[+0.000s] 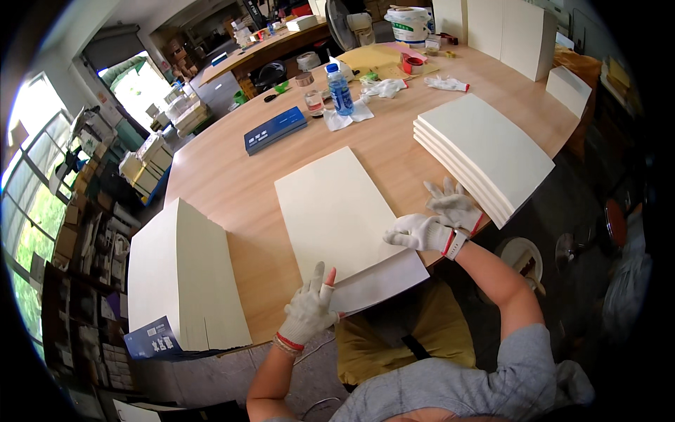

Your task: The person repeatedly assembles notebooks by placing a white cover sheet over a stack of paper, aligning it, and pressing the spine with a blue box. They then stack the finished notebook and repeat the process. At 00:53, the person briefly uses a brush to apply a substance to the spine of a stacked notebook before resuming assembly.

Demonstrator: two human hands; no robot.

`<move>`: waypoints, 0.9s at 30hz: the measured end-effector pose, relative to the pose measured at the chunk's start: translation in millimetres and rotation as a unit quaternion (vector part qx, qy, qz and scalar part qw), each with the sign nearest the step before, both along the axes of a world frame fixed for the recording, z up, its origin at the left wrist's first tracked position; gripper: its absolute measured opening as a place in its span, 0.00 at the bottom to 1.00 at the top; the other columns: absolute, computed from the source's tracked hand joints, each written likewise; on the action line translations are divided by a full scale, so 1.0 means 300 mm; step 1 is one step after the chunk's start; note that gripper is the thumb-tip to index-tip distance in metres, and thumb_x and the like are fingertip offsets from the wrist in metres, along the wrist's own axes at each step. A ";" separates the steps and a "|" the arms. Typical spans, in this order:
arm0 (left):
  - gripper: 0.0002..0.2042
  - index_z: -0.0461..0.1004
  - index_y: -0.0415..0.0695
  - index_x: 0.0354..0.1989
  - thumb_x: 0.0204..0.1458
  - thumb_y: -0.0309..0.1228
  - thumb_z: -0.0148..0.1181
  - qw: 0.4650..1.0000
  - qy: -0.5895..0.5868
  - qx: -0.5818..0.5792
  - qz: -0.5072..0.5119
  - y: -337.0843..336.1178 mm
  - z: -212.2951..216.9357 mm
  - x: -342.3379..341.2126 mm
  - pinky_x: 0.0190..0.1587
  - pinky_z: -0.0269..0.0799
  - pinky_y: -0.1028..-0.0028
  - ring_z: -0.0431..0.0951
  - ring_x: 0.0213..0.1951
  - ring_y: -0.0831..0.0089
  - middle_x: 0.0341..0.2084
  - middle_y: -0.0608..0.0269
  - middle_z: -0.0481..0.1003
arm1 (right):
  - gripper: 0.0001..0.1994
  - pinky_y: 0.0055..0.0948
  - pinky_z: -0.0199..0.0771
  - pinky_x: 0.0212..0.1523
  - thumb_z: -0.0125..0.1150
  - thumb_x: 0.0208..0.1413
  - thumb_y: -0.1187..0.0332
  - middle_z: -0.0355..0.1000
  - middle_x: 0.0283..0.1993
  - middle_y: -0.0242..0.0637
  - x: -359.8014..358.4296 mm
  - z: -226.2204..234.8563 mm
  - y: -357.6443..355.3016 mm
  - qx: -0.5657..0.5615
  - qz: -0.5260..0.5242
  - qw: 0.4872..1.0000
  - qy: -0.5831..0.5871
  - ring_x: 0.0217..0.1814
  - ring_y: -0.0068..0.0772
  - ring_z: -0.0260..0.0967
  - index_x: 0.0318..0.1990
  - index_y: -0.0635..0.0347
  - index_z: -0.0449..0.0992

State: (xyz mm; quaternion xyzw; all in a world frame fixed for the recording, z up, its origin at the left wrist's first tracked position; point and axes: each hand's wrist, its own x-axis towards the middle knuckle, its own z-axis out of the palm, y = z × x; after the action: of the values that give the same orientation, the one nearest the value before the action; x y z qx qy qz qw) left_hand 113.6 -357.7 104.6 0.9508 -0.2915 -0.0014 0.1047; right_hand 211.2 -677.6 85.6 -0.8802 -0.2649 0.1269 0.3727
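Note:
A cream-white board or thick sheet (334,204) lies flat in front of me. A paler sheet (383,281) shows along its near edge, reaching the table's edge. My left hand (309,307), in a knit glove with bare fingertips showing, is at the near left corner of these sheets, fingers apart. Gloved too, my right hand (418,232) rests its stretched fingers on the board's right edge near the corner. Just beyond it lies a loose white glove (450,200). Whether the board is one sheet or part of a book block is unclear.
A tall white paper stack (179,274) stands at left, a pile of thick white blocks (485,151) at right. Farther off are a blue box (275,131), a water bottle (339,90), more gloves (384,88), red tape (413,65) and a white bucket (408,27).

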 end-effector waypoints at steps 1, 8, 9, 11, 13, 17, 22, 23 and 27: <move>0.49 0.50 0.44 0.66 0.34 0.38 0.73 1.000 -0.017 0.017 -0.012 -0.004 0.001 -0.002 0.50 0.72 0.58 0.70 0.52 0.44 0.62 0.40 0.56 | 0.26 0.35 0.68 0.54 0.50 0.59 0.45 0.75 0.48 0.46 0.005 0.002 -0.009 -0.014 -0.009 1.000 0.017 0.52 0.46 0.71 0.49 0.60 0.76; 0.23 0.74 0.45 0.48 0.40 0.34 0.66 0.986 0.080 -0.094 0.109 0.042 -0.035 0.116 0.43 0.73 0.61 0.78 0.38 0.59 0.43 0.55 0.75 | 0.34 0.33 0.65 0.57 0.49 0.55 0.36 0.75 0.50 0.43 0.037 -0.027 -0.074 0.046 0.019 0.992 0.113 0.54 0.42 0.70 0.51 0.61 0.75; 0.18 0.77 0.44 0.43 0.41 0.35 0.66 0.962 0.151 -0.168 0.150 0.062 -0.038 0.163 0.41 0.73 0.63 0.79 0.35 0.61 0.37 0.57 0.79 | 0.34 0.33 0.64 0.57 0.50 0.54 0.36 0.75 0.50 0.43 0.043 -0.032 -0.074 0.051 0.037 0.991 0.118 0.54 0.41 0.70 0.51 0.61 0.75; 0.14 0.79 0.42 0.36 0.43 0.37 0.66 0.942 0.178 -0.119 0.259 0.070 -0.043 0.204 0.37 0.72 0.65 0.79 0.30 0.64 0.27 0.57 0.78 | 0.29 0.34 0.71 0.48 0.62 0.49 0.42 0.77 0.41 0.47 0.007 0.020 0.000 -0.074 -0.066 0.992 0.072 0.46 0.45 0.74 0.43 0.62 0.78; 0.13 0.80 0.41 0.33 0.44 0.38 0.66 0.927 0.190 -0.093 0.311 0.055 -0.052 0.227 0.34 0.71 0.67 0.79 0.28 0.66 0.22 0.57 0.78 | 0.20 0.37 0.72 0.37 0.67 0.45 0.50 0.75 0.30 0.47 -0.016 -0.045 0.055 -0.106 -0.155 0.981 -0.046 0.36 0.46 0.75 0.32 0.60 0.79; 0.14 0.79 0.41 0.32 0.45 0.40 0.67 0.930 0.191 -0.075 0.304 0.029 -0.040 0.228 0.33 0.70 0.69 0.78 0.28 0.68 0.22 0.56 0.77 | 0.19 0.43 0.73 0.40 0.68 0.45 0.52 0.75 0.33 0.49 -0.019 -0.060 0.063 -0.111 -0.195 0.974 -0.031 0.37 0.51 0.74 0.29 0.62 0.78; 0.22 0.72 0.44 0.44 0.41 0.39 0.70 0.957 0.157 0.009 0.246 0.002 0.044 0.264 0.39 0.68 0.67 0.76 0.36 0.65 0.32 0.56 0.72 | 0.21 0.41 0.73 0.41 0.69 0.44 0.55 0.74 0.39 0.50 0.034 -0.127 0.071 -0.084 -0.193 0.976 -0.063 0.40 0.50 0.74 0.38 0.62 0.75; 0.31 0.66 0.45 0.53 0.39 0.39 0.71 0.973 0.108 0.047 0.200 -0.013 0.060 0.281 0.45 0.68 0.63 0.73 0.44 0.63 0.45 0.54 0.68 | 0.22 0.41 0.73 0.42 0.69 0.44 0.55 0.74 0.41 0.50 0.029 -0.139 0.064 -0.063 -0.192 0.976 -0.080 0.40 0.50 0.74 0.41 0.62 0.74; 0.55 0.47 0.58 0.69 0.28 0.37 0.76 0.943 -0.050 0.293 -0.148 -0.166 0.084 0.418 0.64 0.54 0.57 0.54 0.66 0.59 0.69 0.58 0.45 | 0.23 0.42 0.71 0.46 0.65 0.48 0.58 0.70 0.48 0.48 0.045 -0.126 0.045 -0.048 -0.247 0.968 -0.026 0.47 0.49 0.71 0.49 0.58 0.67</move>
State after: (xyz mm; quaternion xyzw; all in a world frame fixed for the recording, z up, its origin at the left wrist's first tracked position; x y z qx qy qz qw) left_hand 238.8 -407.5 129.6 0.8846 -0.4204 -0.0549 -0.1943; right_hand 224.6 -664.1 47.8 -0.9381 -0.0430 0.0206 0.3430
